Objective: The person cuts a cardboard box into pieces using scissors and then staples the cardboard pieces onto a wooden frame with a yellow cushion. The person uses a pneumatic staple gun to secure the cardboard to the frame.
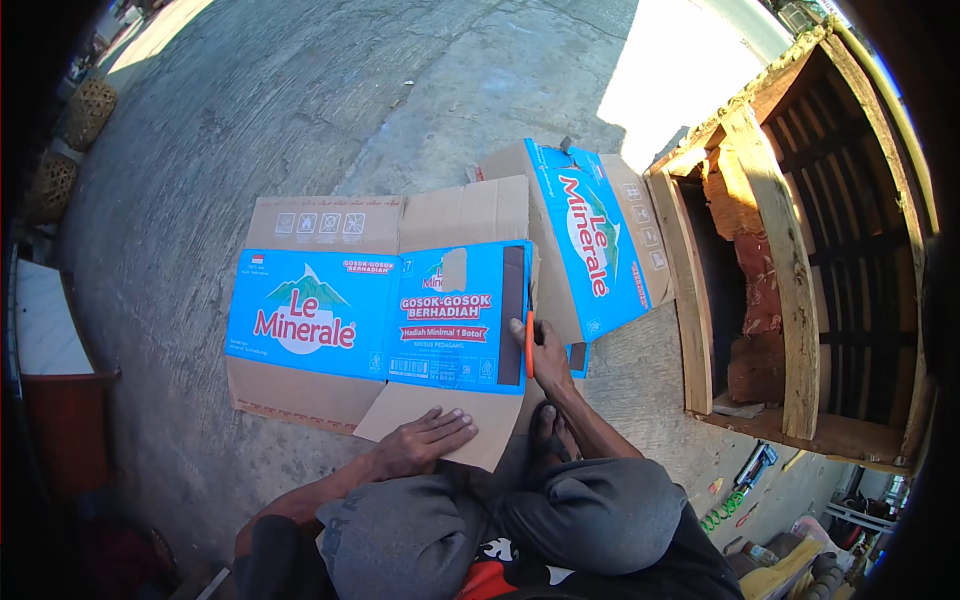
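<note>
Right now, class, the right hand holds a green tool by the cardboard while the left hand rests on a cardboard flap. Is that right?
The colour is wrong: the head view shows an orange tool in the right hand, by the cardboard. The left hand does rest on a cardboard flap.

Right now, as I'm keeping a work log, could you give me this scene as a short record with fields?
Left grip: open, resting on a brown flap of the nearer carton
Right grip: closed on an orange tool at that carton's right edge
Second carton: blue and brown, farther right
Wooden frame: far right
Ground: grey, partly sunlit
</note>
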Demonstrator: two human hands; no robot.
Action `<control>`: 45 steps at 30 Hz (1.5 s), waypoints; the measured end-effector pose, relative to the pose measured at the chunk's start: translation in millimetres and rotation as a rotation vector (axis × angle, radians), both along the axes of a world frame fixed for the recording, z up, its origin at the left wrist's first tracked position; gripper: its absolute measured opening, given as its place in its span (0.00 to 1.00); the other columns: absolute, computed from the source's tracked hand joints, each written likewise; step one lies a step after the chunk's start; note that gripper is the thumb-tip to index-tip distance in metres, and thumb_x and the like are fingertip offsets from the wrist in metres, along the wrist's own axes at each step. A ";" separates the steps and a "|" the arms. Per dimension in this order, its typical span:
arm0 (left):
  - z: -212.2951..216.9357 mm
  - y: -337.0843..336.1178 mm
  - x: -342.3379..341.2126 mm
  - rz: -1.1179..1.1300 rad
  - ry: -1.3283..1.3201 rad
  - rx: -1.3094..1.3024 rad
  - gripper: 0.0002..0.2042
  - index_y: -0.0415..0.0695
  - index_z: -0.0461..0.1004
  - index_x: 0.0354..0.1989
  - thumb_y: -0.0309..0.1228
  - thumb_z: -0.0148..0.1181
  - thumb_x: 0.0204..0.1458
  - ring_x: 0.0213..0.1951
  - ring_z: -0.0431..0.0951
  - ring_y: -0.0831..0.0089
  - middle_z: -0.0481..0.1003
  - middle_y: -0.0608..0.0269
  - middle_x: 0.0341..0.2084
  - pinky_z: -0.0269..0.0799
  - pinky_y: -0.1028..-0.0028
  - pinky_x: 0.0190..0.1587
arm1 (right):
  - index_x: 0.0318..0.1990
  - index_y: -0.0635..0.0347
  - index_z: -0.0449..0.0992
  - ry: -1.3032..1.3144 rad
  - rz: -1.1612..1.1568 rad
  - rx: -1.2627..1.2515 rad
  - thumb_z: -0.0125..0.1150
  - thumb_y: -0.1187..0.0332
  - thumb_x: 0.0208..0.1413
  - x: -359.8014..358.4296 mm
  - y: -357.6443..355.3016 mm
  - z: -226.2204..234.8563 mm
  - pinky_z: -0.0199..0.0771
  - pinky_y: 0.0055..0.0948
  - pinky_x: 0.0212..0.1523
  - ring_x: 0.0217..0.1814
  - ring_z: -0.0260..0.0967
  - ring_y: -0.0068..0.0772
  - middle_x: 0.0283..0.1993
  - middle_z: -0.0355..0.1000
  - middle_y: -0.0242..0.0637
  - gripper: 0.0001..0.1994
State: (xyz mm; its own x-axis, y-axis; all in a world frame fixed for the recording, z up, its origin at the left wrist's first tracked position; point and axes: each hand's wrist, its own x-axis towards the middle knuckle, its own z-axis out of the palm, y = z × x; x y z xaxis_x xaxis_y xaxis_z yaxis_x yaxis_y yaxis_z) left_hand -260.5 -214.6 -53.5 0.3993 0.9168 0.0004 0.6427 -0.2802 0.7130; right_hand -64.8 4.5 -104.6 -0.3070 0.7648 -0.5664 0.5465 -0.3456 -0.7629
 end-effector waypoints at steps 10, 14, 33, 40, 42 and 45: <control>-3.4 0.3 -2.1 -0.019 0.009 -0.008 0.35 0.45 0.65 0.68 0.22 0.59 0.45 0.68 0.67 0.60 0.68 0.57 0.65 0.63 0.52 0.69 | 0.42 0.70 0.76 0.131 -0.078 0.040 0.59 0.37 0.59 -2.5 -14.3 -15.5 0.72 0.32 0.37 0.36 0.72 0.28 0.32 0.75 0.41 0.35; 0.0 5.7 -2.9 -0.038 0.005 -0.017 0.36 0.45 0.65 0.68 0.21 0.61 0.43 0.68 0.66 0.61 0.69 0.57 0.65 0.63 0.53 0.69 | 0.38 0.67 0.76 0.212 -0.142 0.005 0.58 0.36 0.60 -1.3 -12.7 -11.5 0.70 0.28 0.32 0.32 0.68 0.21 0.30 0.73 0.34 0.33; 13.1 3.0 -7.6 0.017 -0.068 -0.029 0.35 0.42 0.68 0.65 0.21 0.62 0.42 0.66 0.69 0.61 0.71 0.55 0.63 0.62 0.54 0.70 | 0.36 0.67 0.77 0.221 -0.199 0.090 0.62 0.41 0.60 -11.4 11.6 -4.6 0.71 0.26 0.28 0.28 0.71 0.21 0.25 0.72 0.33 0.30; 24.1 42.7 -5.4 0.205 -0.148 0.281 0.24 0.32 0.71 0.60 0.20 0.59 0.51 0.60 0.74 0.49 0.74 0.39 0.56 0.72 0.57 0.62 | 0.38 0.66 0.76 -0.065 -0.375 0.245 0.65 0.45 0.58 121.4 -7.4 -12.9 0.73 0.35 0.28 0.24 0.73 0.35 0.24 0.74 0.38 0.26; 37.8 57.0 -7.2 0.445 -0.232 0.280 0.18 0.29 0.72 0.56 0.20 0.56 0.57 0.52 0.77 0.53 0.76 0.38 0.49 0.75 0.63 0.53 | 0.42 0.67 0.76 -0.422 -0.339 0.302 0.67 0.48 0.56 184.4 -38.1 -9.9 0.76 0.41 0.35 0.31 0.76 0.45 0.29 0.76 0.46 0.26; 98.4 115.9 21.1 0.747 -0.431 0.173 0.10 0.28 0.76 0.47 0.23 0.53 0.63 0.31 0.76 0.76 0.79 0.55 0.33 0.70 0.75 0.34 | 0.54 0.68 0.73 -0.885 -0.221 0.243 0.70 0.51 0.52 281.2 -105.9 -17.3 0.74 0.45 0.51 0.53 0.73 0.53 0.50 0.73 0.58 0.31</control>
State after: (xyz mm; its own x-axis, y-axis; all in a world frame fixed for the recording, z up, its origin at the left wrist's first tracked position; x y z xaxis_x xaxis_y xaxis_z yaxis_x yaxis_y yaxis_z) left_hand -239.4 -98.7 44.9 -0.3724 0.9112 0.1760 0.3857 -0.0206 0.9224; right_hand 216.4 -101.5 -122.0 0.3247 0.8819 -0.3417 0.9027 -0.3968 -0.1664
